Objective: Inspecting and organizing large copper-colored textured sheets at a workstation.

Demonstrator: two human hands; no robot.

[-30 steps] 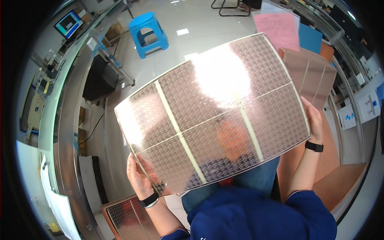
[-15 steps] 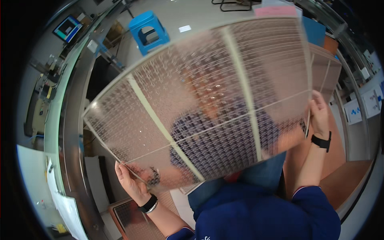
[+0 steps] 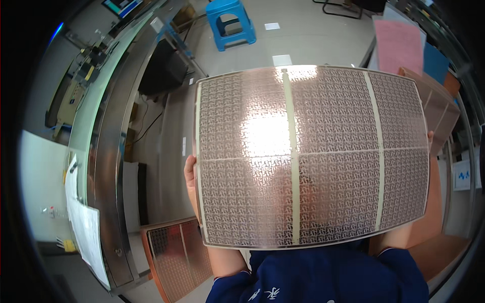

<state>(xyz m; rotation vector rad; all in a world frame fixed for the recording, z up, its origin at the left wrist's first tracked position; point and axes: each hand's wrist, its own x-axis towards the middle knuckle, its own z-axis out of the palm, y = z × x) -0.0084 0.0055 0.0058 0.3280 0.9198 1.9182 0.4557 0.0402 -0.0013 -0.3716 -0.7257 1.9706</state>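
Note:
A large thin circuit board panel (image 3: 336,121) spans the middle of the view, its patterned copper-coloured face toward me. Pale strips divide that face into blocks, and bright glare covers part of its upper left. My left hand (image 3: 190,174) grips the left edge about halfway down; only some fingers show, the rest lying behind the panel. At the opposite edge, a small bit of my right hand (image 3: 431,138) is visible as it holds the panel's right side. The board hides most of both hands and my lap.
A similar panel (image 3: 189,267) leans at the lower left in front of me. More copper-coloured panels (image 3: 440,107) stand at the right, near a pink sheet (image 3: 399,45). Along the left runs a metal-edged bench (image 3: 108,171) with papers (image 3: 87,237). A blue stool (image 3: 231,30) stands ahead.
The panel has gone from a slanted, tipped pose to nearly level and squarer to me, its patterned face now sharp. Both hands keep hold of its sides. My view has shifted.

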